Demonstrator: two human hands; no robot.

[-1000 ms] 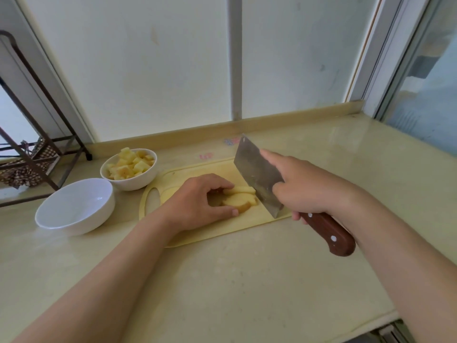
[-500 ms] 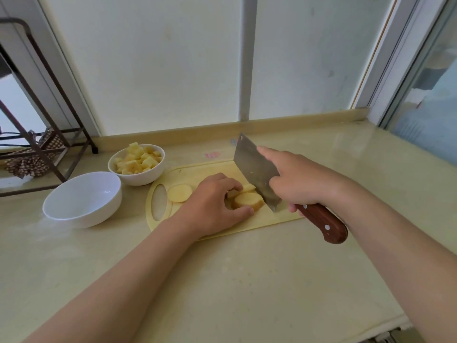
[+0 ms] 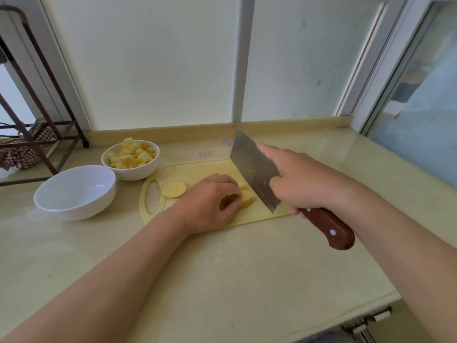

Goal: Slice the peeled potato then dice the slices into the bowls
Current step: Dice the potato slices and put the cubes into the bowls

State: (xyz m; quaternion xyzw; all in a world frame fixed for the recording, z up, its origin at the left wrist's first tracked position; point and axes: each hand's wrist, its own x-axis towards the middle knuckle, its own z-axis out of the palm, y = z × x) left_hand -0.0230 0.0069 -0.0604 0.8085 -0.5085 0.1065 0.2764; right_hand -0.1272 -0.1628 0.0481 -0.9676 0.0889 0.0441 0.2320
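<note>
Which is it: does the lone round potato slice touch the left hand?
Apart. The head view shows bare board between the slice and the left hand.

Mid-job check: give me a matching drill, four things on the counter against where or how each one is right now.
1 cleaver
2 big bowl
3 small bowl
4 slice

A holds cubes
B in right hand
C flat on board
D looks empty

Pairs: 1-B, 2-D, 3-A, 4-C.
</note>
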